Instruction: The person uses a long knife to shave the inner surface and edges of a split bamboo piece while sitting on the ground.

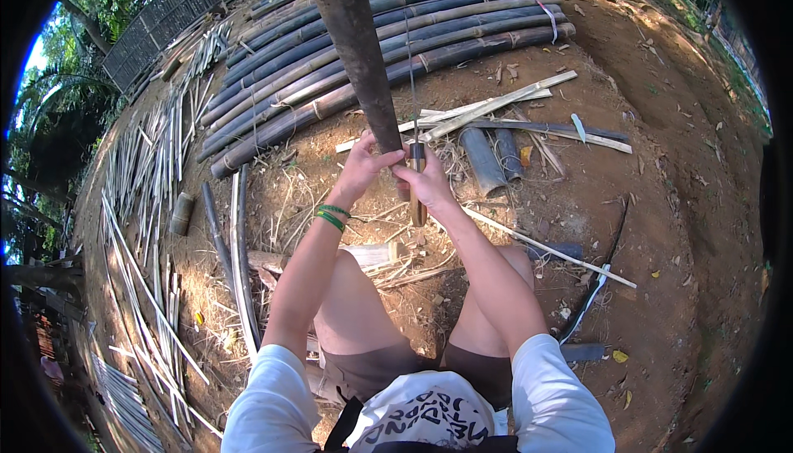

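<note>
A long, dark brown pole (355, 40) rises past the top of the view, its lower end between my knees. My left hand (363, 168) is closed round it near that end; whether it is wood or bamboo I cannot tell. In my right hand (428, 182) is a machete, its wooden handle (420, 213) pointing down at me. The thin blade (410, 73) stands nearly edge-on, pointing away beside the pole. My thumbs meet between the two things, and some fingers are hidden behind them.
Dark bamboo poles (330, 98) lie in rows ahead. Split strips (149, 180) cover the ground at left. Cut bamboo pieces (481, 160) and pale slats (504, 104) lie ahead right. A pale wood block (368, 255) sits between my legs. A dark curved piece (599, 279) lies at right.
</note>
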